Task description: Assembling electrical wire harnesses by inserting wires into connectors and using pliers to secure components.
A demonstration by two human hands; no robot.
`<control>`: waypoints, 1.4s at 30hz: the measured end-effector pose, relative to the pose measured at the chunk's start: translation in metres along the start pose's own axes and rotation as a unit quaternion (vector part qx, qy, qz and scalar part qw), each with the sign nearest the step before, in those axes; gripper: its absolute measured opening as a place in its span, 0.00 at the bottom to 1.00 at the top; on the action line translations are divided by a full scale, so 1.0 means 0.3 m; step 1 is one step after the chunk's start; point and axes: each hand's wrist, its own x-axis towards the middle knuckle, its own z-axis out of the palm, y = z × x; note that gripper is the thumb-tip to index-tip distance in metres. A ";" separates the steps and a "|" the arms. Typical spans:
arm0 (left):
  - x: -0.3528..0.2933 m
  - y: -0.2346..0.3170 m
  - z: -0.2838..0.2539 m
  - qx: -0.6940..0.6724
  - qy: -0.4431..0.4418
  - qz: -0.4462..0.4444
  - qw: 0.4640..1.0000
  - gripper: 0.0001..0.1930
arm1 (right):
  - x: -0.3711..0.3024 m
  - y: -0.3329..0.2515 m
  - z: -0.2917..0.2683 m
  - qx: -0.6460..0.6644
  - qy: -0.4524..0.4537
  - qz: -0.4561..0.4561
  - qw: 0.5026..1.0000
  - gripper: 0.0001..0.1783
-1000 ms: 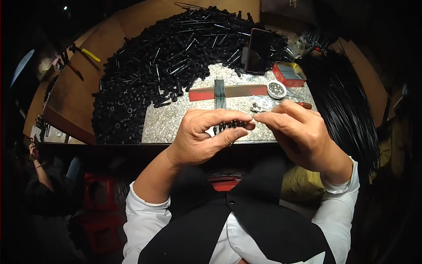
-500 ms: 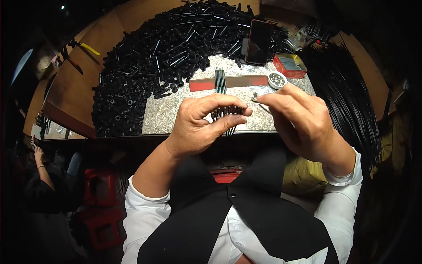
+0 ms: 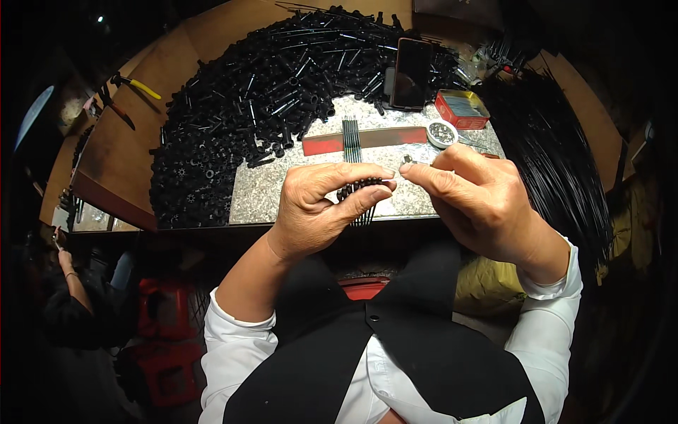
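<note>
Between the thumb and fingers of my left hand [image 3: 307, 201] is a row of small black parts [image 3: 357, 189], pinched side by side. Thin dark stems stick out below that hand, over the table edge. My right hand [image 3: 484, 191] is just to the right, its thumb and index finger closed at a small shiny metal piece [image 3: 407, 160]. A narrow gap separates the two hands' fingertips. Beyond my left hand, a bundle of thin dark rods [image 3: 351, 134] lies across a flat red and grey bar [image 3: 395, 135].
A big heap of black tubular parts [image 3: 233, 113] covers the back and left. On the right are a round white dish of tiny metal bits [image 3: 442, 133], a red tin [image 3: 462, 109], a propped phone [image 3: 412, 74] and long black rods [image 3: 558, 162]. Yellow-handled pliers [image 3: 141, 85] lie far left.
My left thumb and index finger have come closer together around the black parts. The right fingertips have shifted slightly left and down, still with the metal piece. The whole view has shifted a little.
</note>
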 end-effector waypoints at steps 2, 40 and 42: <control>-0.002 -0.002 -0.004 -0.003 0.000 -0.001 1.000 0.08 | 0.003 0.001 0.002 0.010 0.005 0.002 1.000 0.18; -0.056 -0.141 0.054 0.183 -0.079 0.085 0.976 0.24 | 0.095 0.028 0.046 0.207 -0.068 -0.002 0.976 0.14; -0.126 -0.202 0.056 0.175 -0.103 0.022 0.979 0.32 | 0.093 0.030 0.051 0.208 -0.055 0.001 0.977 0.12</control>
